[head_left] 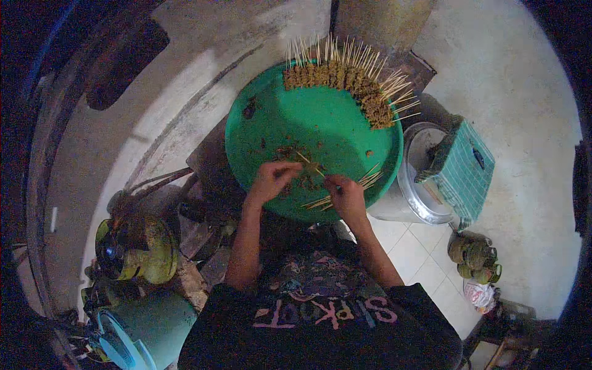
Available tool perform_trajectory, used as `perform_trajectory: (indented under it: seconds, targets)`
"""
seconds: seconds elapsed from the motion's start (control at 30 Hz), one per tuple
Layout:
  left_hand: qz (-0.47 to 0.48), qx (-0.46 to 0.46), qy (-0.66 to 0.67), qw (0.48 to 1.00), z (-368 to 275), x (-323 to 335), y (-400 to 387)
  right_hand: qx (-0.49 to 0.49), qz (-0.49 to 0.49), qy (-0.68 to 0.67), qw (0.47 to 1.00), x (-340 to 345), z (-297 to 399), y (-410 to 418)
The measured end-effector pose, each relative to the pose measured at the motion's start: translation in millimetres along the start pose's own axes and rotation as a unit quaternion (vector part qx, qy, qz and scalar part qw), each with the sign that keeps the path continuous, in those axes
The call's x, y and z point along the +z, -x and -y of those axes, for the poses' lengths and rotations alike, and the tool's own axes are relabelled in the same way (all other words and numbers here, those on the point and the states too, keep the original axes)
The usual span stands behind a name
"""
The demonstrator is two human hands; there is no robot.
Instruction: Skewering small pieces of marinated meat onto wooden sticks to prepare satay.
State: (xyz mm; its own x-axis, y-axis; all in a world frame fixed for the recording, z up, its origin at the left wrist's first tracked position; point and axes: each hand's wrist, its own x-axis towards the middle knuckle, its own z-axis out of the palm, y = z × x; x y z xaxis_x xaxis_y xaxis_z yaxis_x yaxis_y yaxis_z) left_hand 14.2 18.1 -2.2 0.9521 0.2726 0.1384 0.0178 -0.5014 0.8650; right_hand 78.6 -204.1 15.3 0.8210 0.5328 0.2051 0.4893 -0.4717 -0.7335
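Observation:
My right hand grips a thin wooden skewer near one end, over the lower part of a round green plastic basin. My left hand is beside the skewer's other end, fingers bent; whether it pinches a piece is too blurred to tell. Small brown food pieces, seemingly meat, lie scattered beneath both hands. Bare skewers rest in the basin around my right hand. Along the far and right rim, a row of loaded skewers lies with the bare ends sticking outward over the edge.
Right of the basin stands a large metal pot with a green checked cloth over its side. Green gas cylinders are at the lower left, near a teal container. Smaller-looking cylinders and a plastic bag are at the lower right.

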Motion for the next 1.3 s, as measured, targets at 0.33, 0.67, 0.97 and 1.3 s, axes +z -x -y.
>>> perform_trajectory:
  seconds: [0.33, 0.67, 0.97, 1.3]
  targets:
    - [0.013, -0.187, -0.26, 0.947, 59, 36, 20, 0.008, -0.02, 0.023, 0.999, 8, -10, 4]
    - [-0.046, -0.203, 0.115, 0.971, 2, 2, 6, -0.001, 0.0, -0.004, 1.0, 1, -2, 8]
    - [-0.113, -0.2, 0.36, 0.904, 7, 5, 4, 0.018, 0.045, 0.016, 0.999, 3, 8, 7]
    - [-0.094, -0.052, 0.021, 0.994, -21, -4, 3, 0.014, 0.058, 0.014, 0.998, 9, 5, 4]
